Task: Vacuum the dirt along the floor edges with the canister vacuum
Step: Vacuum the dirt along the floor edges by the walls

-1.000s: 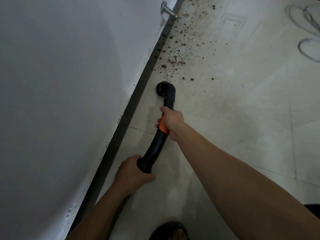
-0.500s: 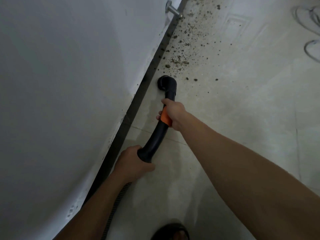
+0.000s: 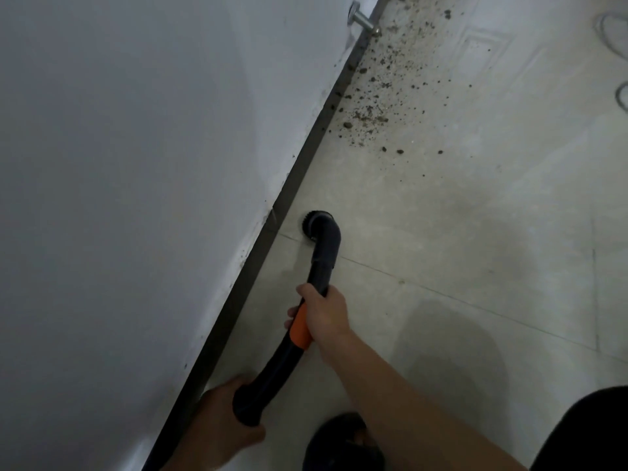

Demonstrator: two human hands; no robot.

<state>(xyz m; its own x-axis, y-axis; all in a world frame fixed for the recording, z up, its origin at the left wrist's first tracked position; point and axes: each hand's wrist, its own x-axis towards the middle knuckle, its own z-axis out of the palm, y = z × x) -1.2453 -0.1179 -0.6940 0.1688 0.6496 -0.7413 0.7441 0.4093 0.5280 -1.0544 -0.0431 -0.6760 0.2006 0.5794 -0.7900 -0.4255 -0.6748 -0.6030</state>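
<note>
My right hand (image 3: 321, 314) is wrapped around the black vacuum wand (image 3: 319, 266) at its orange band (image 3: 300, 331), fingers curled tight on it. My left hand (image 3: 221, 426), at the bottom of the frame, grips the thick rear end of the same wand, so both hands are clamped on it and the right is the nearer one to the working end. The wand's long axis runs from lower centre up toward mid-frame, roughly parallel to the dark skirting strip (image 3: 292, 185) at the foot of the white wall (image 3: 136, 164). Its elbow turns the round brush nozzle (image 3: 311, 226) down onto the floor (image 3: 475, 232), just beside the skirting; whether the bristles touch the strip itself I cannot tell. The dirt (image 3: 370, 110) lies ahead of the nozzle, up and to the right in the frame, scattered along the floor edge toward the metal door stop (image 3: 362, 20) at the top, well apart from the brush. So I judge the coming move is a push forward along the wand's own line, hugging the skirting. The canister is out of view. I can read no brand, label or writing anywhere; the orange band looks plain.
</note>
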